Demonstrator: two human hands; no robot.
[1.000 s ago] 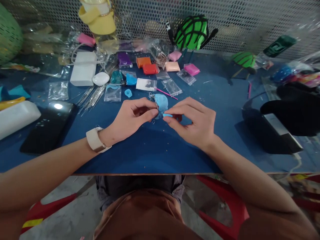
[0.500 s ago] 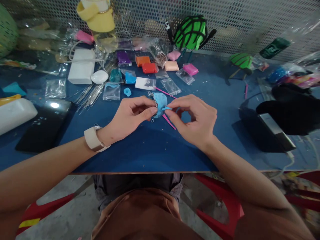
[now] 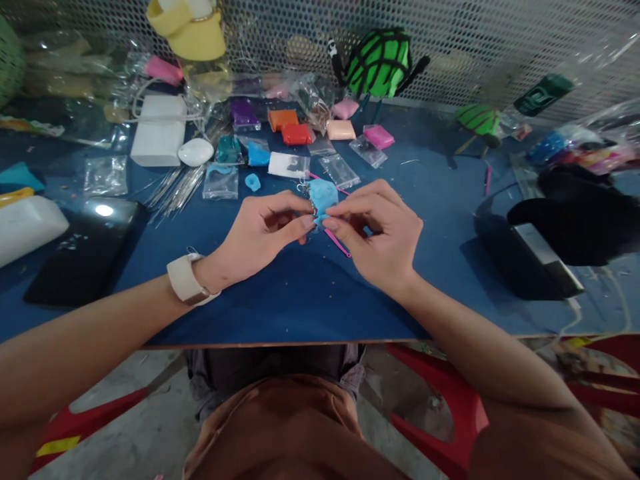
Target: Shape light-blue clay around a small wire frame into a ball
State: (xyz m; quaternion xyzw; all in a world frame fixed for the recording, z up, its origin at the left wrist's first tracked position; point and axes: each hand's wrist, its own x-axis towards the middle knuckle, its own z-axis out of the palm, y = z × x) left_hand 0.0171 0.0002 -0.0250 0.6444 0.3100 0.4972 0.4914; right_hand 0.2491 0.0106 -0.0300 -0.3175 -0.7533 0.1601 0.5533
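Between my hands is a light blue clay piece point(image 3: 324, 193) with twisted wire along its left edge. My left hand point(image 3: 267, 230) pinches it by that wired edge. My right hand point(image 3: 383, 233) is closed at the thumb and forefinger on a small strip of blue clay point(image 3: 321, 219), pressed against the lower part of the piece. Fingertips hide much of the strip. Beneath the hands lies a pink modelling tool point(image 3: 339, 243), partly covered. A small lump of blue clay point(image 3: 253, 181) rests on the table just beyond my left hand.
Packets of coloured clay, such as a red one point(image 3: 297, 134), lie at the back beside a bundle of wires point(image 3: 177, 193). A phone point(image 3: 85, 250) is at left. A green turtle-like figure point(image 3: 379, 63) stands by the mesh panel. A black box point(image 3: 543, 263) sits at right.
My right hand has moved left and brought the blue strip against the clay piece. The piece has tilted slightly in my left hand. The view has shifted a little.
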